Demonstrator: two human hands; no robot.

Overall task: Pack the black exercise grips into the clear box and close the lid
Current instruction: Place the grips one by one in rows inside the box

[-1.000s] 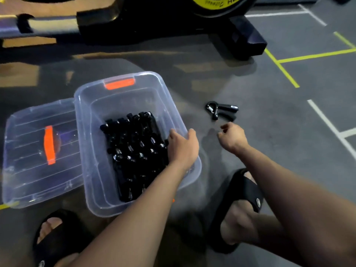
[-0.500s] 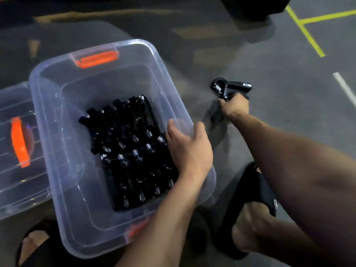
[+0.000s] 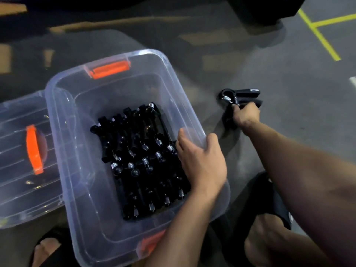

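Note:
The clear box (image 3: 63, 120) with orange latches stands open on the floor, holding several black exercise grips (image 3: 142, 160) packed in rows. My left hand (image 3: 200, 162) grips the box's right rim, fingers inside and thumb outside. To the right of the box, my right hand (image 3: 245, 114) curls its fingers round the lower handle of a loose black grip (image 3: 240, 94) lying on the floor. The clear lid (image 3: 17, 189), with an orange handle, lies flat to the left of the box, partly under its rim.
My two feet in black sandals (image 3: 275, 201) flank the box's near end. A dark machine base (image 3: 265, 6) sits at the top right. Yellow floor lines (image 3: 319, 35) run across the grey floor on the right.
My right hand reached forward from beside the box and took hold of the loose grip on the floor. My left hand stayed on the box rim. The camera moved closer.

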